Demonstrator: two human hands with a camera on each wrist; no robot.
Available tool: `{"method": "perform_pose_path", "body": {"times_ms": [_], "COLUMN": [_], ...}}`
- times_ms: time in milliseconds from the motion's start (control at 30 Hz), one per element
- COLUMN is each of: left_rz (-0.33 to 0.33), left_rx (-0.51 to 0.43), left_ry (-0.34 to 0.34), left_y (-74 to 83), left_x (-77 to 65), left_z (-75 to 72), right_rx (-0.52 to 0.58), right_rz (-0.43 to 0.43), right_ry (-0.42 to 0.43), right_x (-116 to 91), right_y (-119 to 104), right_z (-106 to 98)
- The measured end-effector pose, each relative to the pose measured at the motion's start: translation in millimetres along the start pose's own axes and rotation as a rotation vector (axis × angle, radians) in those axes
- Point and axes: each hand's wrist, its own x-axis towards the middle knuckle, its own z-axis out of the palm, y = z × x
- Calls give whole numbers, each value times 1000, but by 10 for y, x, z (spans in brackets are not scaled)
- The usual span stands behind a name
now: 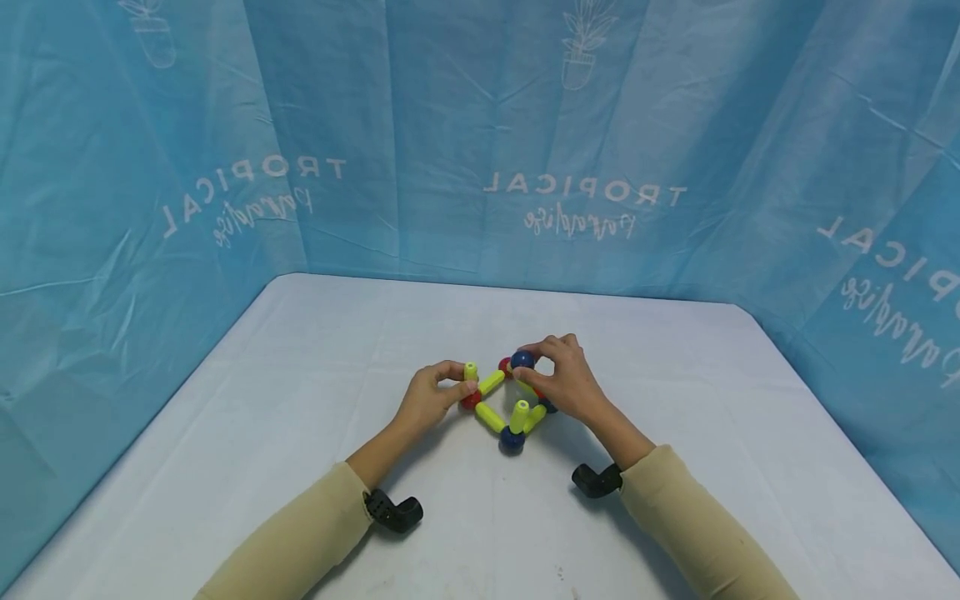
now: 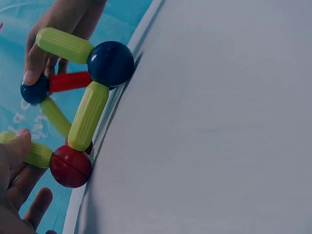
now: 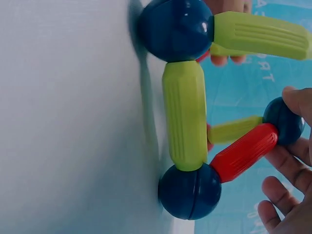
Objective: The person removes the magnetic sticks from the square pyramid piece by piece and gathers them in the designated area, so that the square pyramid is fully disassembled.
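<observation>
A frame of magnetic balls and rods stands on the table. My left hand (image 1: 427, 404) pinches a yellow-green rod (image 2: 38, 155) that rises from the left red ball (image 2: 71, 166). With thumb and fingers, my right hand (image 1: 570, 383) holds a raised blue ball (image 3: 282, 120). A red rod (image 3: 245, 152) joins that ball to the right blue ball (image 3: 190, 191); another yellow-green rod (image 3: 236, 130) slopes from it toward the far red ball (image 1: 505, 366). At the front blue ball (image 1: 512, 440), a yellow-green rod (image 1: 520, 417) stands up, its top free.
The white-covered table (image 1: 480, 533) reaches out around the frame on all sides. A blue printed curtain (image 1: 465, 125) hangs behind and beside it. Each wrist wears a black camera mount (image 1: 395, 511), close above the tabletop.
</observation>
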Motion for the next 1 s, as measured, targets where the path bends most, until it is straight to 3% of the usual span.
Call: {"method": "perform_pose_path", "body": {"times_ms": [233, 433, 667, 867, 1000], "left_rz": [12, 63, 156, 166, 164], "left_rx": [69, 108, 137, 132, 124], "left_ry": [6, 17, 45, 29, 54], "left_y": [47, 79, 108, 128, 129], "left_x": [-225, -354, -460, -531, -484], "left_z": [30, 66, 108, 128, 99], "right_rx": [37, 82, 122, 143, 148], "right_rz": [53, 107, 151, 123, 114], "right_ry": [-30, -69, -117, -152, -152], "right_x": [43, 107, 180, 196, 205], "right_y": [30, 47, 89, 108, 112], "right_z": [-57, -76, -81, -72, -60]}}
